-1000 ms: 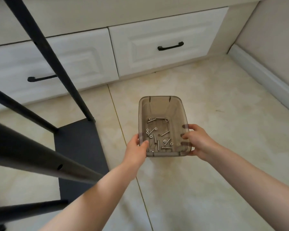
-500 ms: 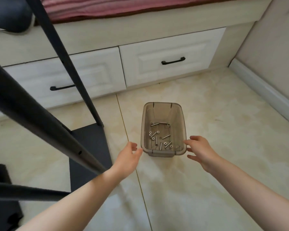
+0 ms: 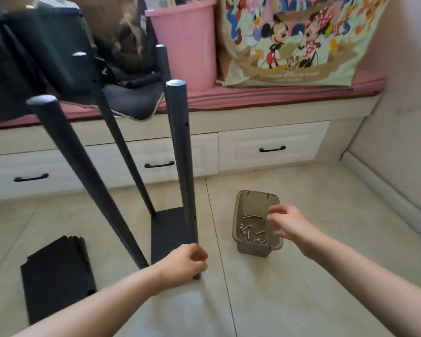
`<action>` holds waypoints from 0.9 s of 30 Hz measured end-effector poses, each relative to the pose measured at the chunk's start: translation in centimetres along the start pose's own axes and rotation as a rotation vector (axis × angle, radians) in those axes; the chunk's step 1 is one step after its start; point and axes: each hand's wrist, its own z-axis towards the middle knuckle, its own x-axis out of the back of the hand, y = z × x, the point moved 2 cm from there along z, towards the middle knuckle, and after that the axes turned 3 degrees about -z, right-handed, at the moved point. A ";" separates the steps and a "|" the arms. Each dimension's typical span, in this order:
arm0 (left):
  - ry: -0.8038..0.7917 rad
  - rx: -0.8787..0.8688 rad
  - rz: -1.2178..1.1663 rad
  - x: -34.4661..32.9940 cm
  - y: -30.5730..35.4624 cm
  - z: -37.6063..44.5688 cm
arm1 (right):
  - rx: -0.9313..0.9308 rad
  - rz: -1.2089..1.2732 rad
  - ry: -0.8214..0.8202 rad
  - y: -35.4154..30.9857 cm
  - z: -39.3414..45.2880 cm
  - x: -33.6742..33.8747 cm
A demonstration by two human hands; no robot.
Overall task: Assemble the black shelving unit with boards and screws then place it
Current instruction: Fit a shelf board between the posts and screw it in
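Hands (image 3: 182, 263) (image 3: 289, 226) blurred; left grip perhaps hidden

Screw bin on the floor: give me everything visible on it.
The screw bin is a small rectangular tub of smoky translucent plastic with rounded corners, a rolled rim and slots in its far wall. It stands upright on the tiled floor, right of the black shelf frame. Loose silver screws and small washers lie scattered on its bottom. The right hand reaches over its right rim, fingers spread; contact is unclear.

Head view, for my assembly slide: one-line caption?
Right hand reaches over the screw tub while left hand steadies a shelf pole.
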 end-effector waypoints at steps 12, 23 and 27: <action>0.306 0.260 -0.036 9.0 -3.2 -9.5 | 0.375 -0.274 -0.296 -12.3 -8.1 -6.4; 0.658 0.016 -0.176 12.9 -2.8 -7.6 | 0.552 -0.160 -0.220 -12.0 -6.0 -10.0; 0.750 -0.072 -0.156 13.4 -2.6 -6.4 | 0.678 -0.187 -0.126 -11.7 -5.9 -9.8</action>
